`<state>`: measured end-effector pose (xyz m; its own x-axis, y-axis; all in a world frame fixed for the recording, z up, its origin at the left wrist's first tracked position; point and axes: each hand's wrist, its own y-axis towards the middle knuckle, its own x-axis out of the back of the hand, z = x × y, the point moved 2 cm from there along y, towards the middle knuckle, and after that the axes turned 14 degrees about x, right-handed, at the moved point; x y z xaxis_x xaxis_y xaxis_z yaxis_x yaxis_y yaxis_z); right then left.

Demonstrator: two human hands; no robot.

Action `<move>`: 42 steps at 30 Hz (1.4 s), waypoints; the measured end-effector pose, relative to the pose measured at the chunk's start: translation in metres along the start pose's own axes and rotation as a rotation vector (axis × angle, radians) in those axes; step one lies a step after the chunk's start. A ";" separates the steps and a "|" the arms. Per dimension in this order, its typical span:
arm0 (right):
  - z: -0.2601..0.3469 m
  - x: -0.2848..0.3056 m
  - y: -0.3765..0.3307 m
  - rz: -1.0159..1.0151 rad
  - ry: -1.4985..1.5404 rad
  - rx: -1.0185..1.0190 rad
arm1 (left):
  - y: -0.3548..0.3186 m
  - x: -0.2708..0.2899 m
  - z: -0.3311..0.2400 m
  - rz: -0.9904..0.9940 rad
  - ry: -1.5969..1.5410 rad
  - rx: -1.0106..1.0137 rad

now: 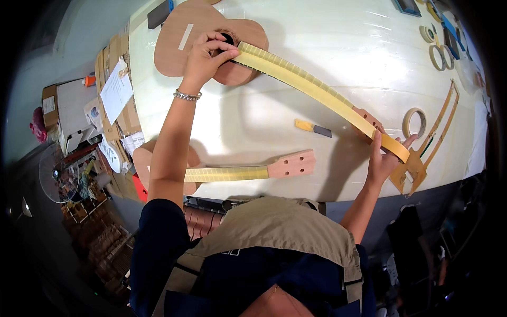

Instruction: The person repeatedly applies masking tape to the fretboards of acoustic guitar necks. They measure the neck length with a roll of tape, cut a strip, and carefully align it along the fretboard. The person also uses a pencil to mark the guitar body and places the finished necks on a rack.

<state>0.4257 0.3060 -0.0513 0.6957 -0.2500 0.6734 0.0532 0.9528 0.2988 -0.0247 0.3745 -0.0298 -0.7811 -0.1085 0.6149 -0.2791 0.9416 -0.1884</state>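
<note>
An unfinished ukulele [245,31] of bare wood lies at the far side of the table, its neck slanting to the right. Along its fretboard runs a long strip of yellow masking tape [303,84], stretched between my hands. My left hand [203,58] is beside the sound hole, thumb and fingers pinching the strip's end at the edge of the fretboard. By the headstock [366,117], my right hand [384,161] grips the yellow tape roll [396,148] that the strip comes from. A second ukulele [290,165], its fretboard taped, lies nearer, partly under my left forearm.
A small blade with a yellow handle [312,128] lies between the two necks. To the right are a loose tape roll [414,122], a wooden frame-like tool [417,169] and more rolls [437,57]. Cardboard and papers [116,92] stand off the left edge.
</note>
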 end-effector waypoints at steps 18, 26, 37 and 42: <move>0.009 -0.012 -0.003 -0.118 0.242 -0.220 | -0.039 -0.014 -0.001 -0.220 0.618 -0.418; 0.008 -0.018 -0.002 -0.220 0.287 -0.209 | -0.053 -0.035 -0.007 -0.183 0.810 -0.429; 0.010 -0.039 -0.008 -0.242 0.275 -0.180 | -0.140 -0.192 -0.098 0.221 0.696 -0.516; 0.008 -0.035 -0.006 -0.199 0.320 -0.204 | -0.156 -0.196 -0.089 0.256 0.671 -0.640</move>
<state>0.3948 0.3072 -0.0714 0.8429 -0.3972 0.3629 0.3271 0.9139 0.2406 0.2218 0.2776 -0.0525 -0.2380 0.1428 0.9607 0.3685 0.9285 -0.0467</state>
